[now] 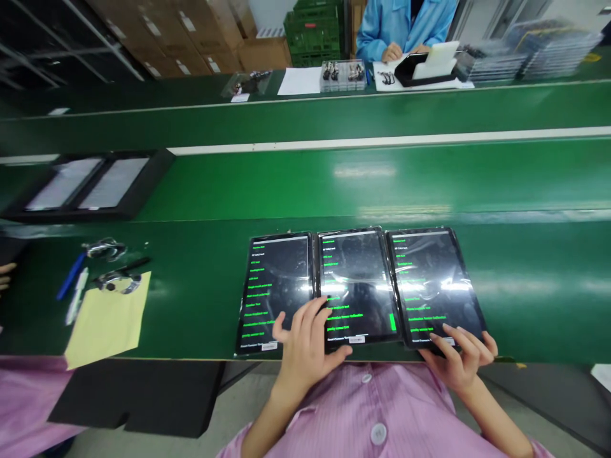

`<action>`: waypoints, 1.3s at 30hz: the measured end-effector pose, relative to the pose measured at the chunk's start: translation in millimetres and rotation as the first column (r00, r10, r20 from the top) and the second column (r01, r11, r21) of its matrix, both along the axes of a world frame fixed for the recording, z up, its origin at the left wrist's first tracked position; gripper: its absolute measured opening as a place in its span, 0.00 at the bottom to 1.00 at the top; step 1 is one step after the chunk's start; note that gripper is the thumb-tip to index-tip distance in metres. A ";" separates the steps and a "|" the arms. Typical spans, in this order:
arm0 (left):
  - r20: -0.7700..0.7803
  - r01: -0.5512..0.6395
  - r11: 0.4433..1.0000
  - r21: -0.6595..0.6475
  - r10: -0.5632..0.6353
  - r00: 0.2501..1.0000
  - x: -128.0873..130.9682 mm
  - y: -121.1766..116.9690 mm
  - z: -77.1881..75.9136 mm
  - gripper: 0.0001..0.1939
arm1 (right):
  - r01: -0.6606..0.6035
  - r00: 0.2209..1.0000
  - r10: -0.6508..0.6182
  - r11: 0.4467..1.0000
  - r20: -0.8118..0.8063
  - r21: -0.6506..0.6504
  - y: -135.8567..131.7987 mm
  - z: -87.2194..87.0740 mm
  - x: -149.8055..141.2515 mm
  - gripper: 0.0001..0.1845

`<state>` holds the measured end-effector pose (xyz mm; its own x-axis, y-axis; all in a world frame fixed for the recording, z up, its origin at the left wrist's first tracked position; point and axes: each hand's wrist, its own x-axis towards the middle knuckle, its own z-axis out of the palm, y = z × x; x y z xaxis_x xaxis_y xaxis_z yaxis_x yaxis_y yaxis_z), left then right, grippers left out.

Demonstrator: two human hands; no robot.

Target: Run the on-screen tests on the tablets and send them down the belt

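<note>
Three tablets lie side by side, screens up, near the front edge of the green bench: a left tablet, a middle tablet and a right tablet. Each black screen lists mostly green lines of test text, and the middle one also has a green block at its lower right. My left hand is spread over the gap between the left and middle tablets, fingertips at the middle screen's lower left. My right hand rests on the right tablet's lower edge, fingers apart, thumb by its front edge.
To the left lie a yellow paper, a blue pen, a white marker and coiled cables. A black tray stands behind them. Across the bench, a person in blue sits by a black stand.
</note>
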<state>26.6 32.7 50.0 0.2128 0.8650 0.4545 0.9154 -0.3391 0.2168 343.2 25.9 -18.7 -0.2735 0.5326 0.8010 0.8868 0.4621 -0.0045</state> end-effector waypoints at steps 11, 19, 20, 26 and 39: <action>0.012 -0.097 0.992 -0.084 0.098 0.995 5.6 39.3 10.7 0.41 | 0.013 1.000 -0.013 1.000 -0.012 -0.020 3.3 8.0 -7.5 0.10; 0.472 -0.385 0.885 -0.261 0.465 0.749 -147.0 45.4 -5.4 0.39 | -0.070 0.989 0.037 0.969 -0.141 -0.238 3.3 32.8 -15.2 0.10; 0.569 -0.334 0.879 -0.339 0.475 0.672 -164.7 54.6 -13.5 0.40 | -0.135 0.983 0.089 0.943 -0.162 -0.305 4.8 40.7 -15.7 0.12; 0.658 -0.014 0.844 -0.537 0.428 0.620 -195.9 140.9 -35.1 0.49 | -0.434 0.885 0.458 0.753 -0.080 -0.496 27.9 80.0 -35.3 0.15; 0.771 0.189 0.901 -0.390 0.208 0.601 -182.3 224.8 -32.8 0.54 | -0.205 0.945 0.317 0.760 0.077 -0.617 52.5 78.9 -107.3 0.36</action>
